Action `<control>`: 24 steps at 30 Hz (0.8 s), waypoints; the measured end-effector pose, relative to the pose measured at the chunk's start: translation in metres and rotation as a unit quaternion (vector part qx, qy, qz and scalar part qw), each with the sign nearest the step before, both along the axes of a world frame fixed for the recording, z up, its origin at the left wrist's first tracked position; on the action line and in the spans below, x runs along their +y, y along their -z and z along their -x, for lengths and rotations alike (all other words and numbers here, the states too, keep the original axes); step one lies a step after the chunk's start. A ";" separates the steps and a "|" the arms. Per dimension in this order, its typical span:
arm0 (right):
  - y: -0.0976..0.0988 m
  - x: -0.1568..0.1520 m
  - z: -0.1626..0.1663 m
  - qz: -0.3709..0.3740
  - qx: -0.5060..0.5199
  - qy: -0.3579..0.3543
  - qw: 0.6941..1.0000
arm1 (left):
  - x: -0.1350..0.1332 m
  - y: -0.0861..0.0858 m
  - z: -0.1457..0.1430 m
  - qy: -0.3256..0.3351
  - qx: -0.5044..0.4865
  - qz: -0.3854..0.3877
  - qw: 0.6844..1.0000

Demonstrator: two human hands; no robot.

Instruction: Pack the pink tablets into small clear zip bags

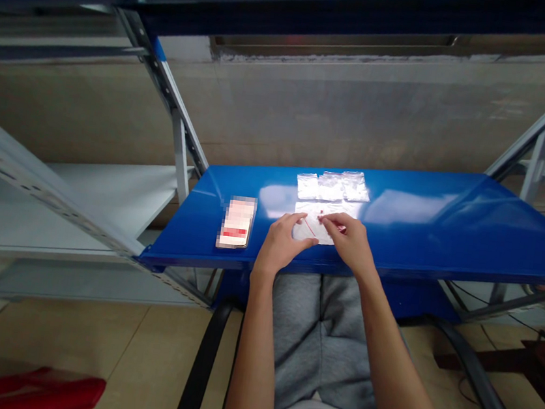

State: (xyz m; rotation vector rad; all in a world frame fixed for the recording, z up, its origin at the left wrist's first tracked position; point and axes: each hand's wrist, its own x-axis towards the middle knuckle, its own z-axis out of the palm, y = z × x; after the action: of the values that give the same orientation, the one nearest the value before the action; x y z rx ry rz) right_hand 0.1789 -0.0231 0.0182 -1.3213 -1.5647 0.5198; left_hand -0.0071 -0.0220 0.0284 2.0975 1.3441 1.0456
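A white sheet (303,231) lies near the front edge of the blue shelf. My left hand (278,243) rests at its left side, thumb and fingers apart. Between them a thin red strand (309,226) runs slantwise over the white. My right hand (351,238) is over the sheet's right part, thumb and forefinger pinched on a small dark red piece (320,218), too small to name surely. Another tiny red piece (321,212) shows just beyond the fingertips. More red shows under my right hand, mostly hidden. Behind the sheet lie several clear plastic bags (332,186).
On the left of the blue shelf (426,242) lies a blurred-out flat object (237,223), phone-like in shape. Metal uprights (180,148) stand at both ends, with a wall behind. Black chair armrests (208,361) flank my legs. Something red (29,390) lies on the floor.
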 end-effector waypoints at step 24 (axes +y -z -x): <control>0.017 0.001 -0.032 0.039 -0.187 0.064 0.980 | -0.002 -0.003 -0.002 -0.003 0.004 0.010 1.000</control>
State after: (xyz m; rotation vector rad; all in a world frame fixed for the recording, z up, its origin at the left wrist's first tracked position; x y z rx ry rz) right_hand 0.2108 -0.0222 0.0014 -1.6381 -1.7580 0.2624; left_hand -0.0054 -0.0240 0.0311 2.0864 1.3597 1.0221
